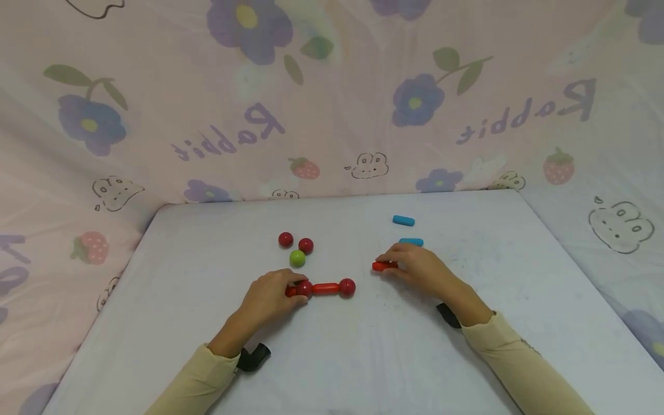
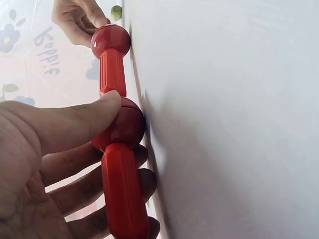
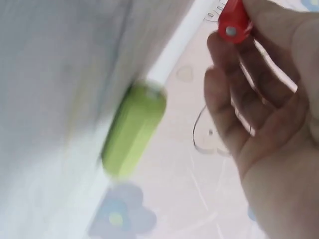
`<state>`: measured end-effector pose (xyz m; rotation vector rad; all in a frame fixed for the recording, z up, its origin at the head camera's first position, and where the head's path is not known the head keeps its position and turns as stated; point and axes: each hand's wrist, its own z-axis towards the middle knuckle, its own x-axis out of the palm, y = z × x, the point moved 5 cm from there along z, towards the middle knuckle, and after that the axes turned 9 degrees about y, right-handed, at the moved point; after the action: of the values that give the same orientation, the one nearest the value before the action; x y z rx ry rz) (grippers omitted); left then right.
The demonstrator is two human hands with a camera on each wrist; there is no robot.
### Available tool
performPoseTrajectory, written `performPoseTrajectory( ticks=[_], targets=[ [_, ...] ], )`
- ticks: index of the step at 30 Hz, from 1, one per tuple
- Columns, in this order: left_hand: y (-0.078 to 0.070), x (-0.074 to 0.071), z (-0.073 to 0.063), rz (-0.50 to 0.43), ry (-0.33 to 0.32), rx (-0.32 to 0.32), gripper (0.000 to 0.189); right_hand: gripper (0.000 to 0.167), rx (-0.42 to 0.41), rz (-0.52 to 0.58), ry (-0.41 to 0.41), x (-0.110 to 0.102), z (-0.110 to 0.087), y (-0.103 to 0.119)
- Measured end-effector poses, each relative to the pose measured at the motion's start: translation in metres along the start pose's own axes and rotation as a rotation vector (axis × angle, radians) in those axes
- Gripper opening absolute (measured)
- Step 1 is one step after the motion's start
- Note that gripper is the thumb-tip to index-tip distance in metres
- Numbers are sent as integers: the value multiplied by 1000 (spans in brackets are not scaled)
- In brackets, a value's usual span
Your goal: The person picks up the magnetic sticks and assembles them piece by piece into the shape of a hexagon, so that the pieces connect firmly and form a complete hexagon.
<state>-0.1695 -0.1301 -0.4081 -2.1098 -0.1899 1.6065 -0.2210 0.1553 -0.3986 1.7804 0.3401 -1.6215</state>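
My left hand [image 1: 271,295] grips a chain of red rods and balls. Thumb and fingers are round its near ball [image 2: 124,127]. A ribbed rod [image 2: 123,191] extends from that ball beside the palm, and another rod [image 1: 325,289] joins it to the far ball [image 1: 347,287]. To the right, my right hand [image 1: 417,266] pinches a separate short red rod [image 1: 381,266] with a silver dot on its end, apart from the chain. A green rod [image 3: 133,130] lies near the right hand in the right wrist view; the hand hides it in the head view.
Two red balls [image 1: 286,240] and a green ball [image 1: 297,258] sit beyond the left hand. Blue rods lie past the right hand, one farther back [image 1: 403,220] and one [image 1: 411,241] close to its fingers. A patterned cloth [image 1: 332,115] hangs behind the white table [image 1: 207,242].
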Motion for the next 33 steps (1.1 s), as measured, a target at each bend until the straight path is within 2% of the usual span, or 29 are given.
performPoseTrajectory(
  ticks=[21, 33],
  targets=[
    [-1, 0, 0, 16, 7, -5, 42, 25, -184, -27, 38, 10, 1, 31],
    [-3, 0, 0, 59, 13, 1, 44, 26, -204, -2, 57, 10, -1, 34]
  ],
)
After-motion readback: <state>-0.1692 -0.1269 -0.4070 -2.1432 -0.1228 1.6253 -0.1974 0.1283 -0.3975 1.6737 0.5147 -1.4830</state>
